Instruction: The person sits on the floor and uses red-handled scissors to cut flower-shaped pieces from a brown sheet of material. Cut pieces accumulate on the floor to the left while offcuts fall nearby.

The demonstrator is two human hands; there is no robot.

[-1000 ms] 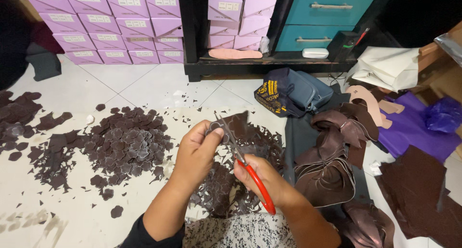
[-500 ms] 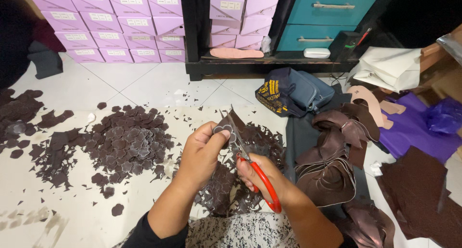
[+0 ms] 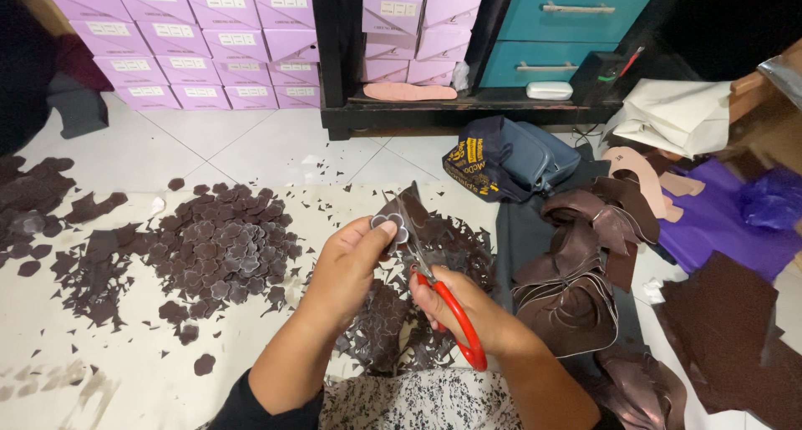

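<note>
My left hand (image 3: 351,267) pinches a small dark brown flower-shaped cutout (image 3: 390,223) with a flap of brown material still attached above it. My right hand (image 3: 459,305) grips red-handled scissors (image 3: 439,292), whose blades point up into that flap right beside the flower. Both hands hover above a heap of brown offcuts (image 3: 422,288) on the white floor.
A pile of cut brown flower shapes (image 3: 219,250) lies to the left, with more scraps at far left (image 3: 33,200). Brown leather strips (image 3: 585,271), purple cloth (image 3: 718,221) and a blue bag (image 3: 518,159) lie right. Lilac boxes (image 3: 200,37) and a black shelf (image 3: 468,108) stand behind.
The hands have shifted slightly down and right while the scissors kept working around the flower. The cutout now shows its petals more fully.
</note>
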